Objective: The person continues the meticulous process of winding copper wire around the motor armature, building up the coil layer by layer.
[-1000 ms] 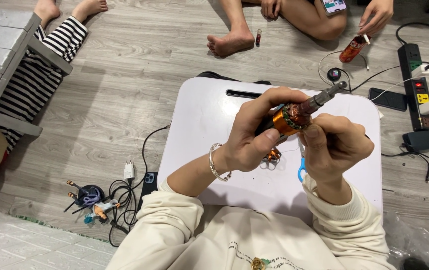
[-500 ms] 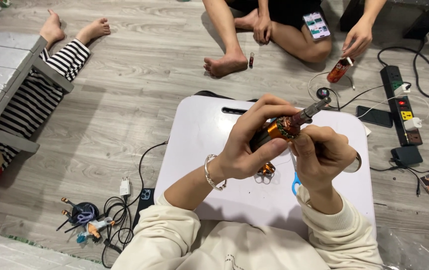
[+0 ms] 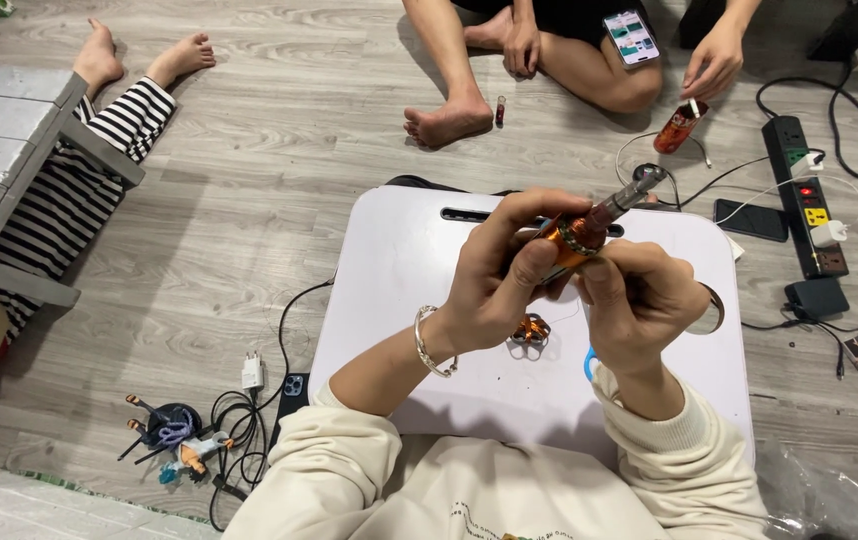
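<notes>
Motor rotor (image 3: 574, 238), orange-wound with a grey shaft, is gripped over the white lap table (image 3: 399, 300) near its far edge by left hand (image 3: 494, 285) and right hand (image 3: 639, 300). Both hands are closed around it. A small copper coil (image 3: 530, 330) lies loose mid-table, not yet fitted.

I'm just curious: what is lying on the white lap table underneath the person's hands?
On the white lap table, below the left hand, lies a small coppery wire part. A blue thing peeks out beneath the right hand; most of it is covered, so I cannot tell its kind.
</notes>
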